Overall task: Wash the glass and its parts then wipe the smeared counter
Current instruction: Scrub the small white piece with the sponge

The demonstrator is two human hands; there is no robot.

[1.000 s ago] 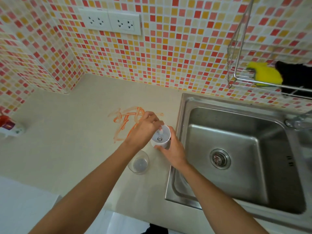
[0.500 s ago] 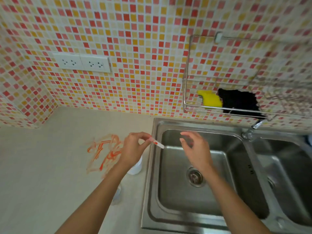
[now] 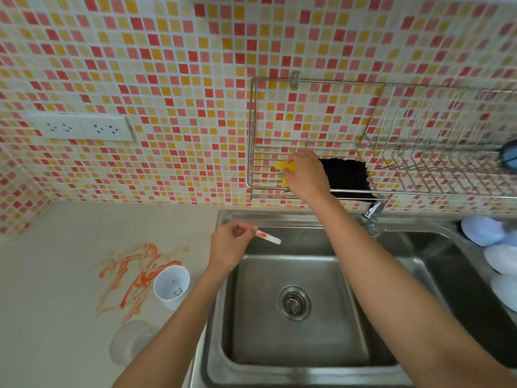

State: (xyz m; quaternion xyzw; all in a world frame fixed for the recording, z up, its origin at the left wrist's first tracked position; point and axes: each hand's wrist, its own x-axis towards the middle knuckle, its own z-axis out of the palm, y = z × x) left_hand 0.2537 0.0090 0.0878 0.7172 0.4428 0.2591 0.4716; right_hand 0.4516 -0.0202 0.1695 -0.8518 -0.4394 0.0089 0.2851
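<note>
While the left hand pinches a smeared white straw over the sink, the right hand closes its fingers on the yellow sponge in the wire wall rack.
Risk, as I judge it: the straw is held only at its tip and could slip into the basin toward the drain; pulling the sponge could drag out the black cloth just beside it; and the left forearm passes close by the white cup, which stands on the counter at the edge of the orange smear, with the clear lid nearer the counter's front edge, so a careless sweep could tip it. Half a second ago the right hand hovered open over the sink; now it has risen to the rack and grips the sponge, while the left hand keeps its hold on the straw.
</note>
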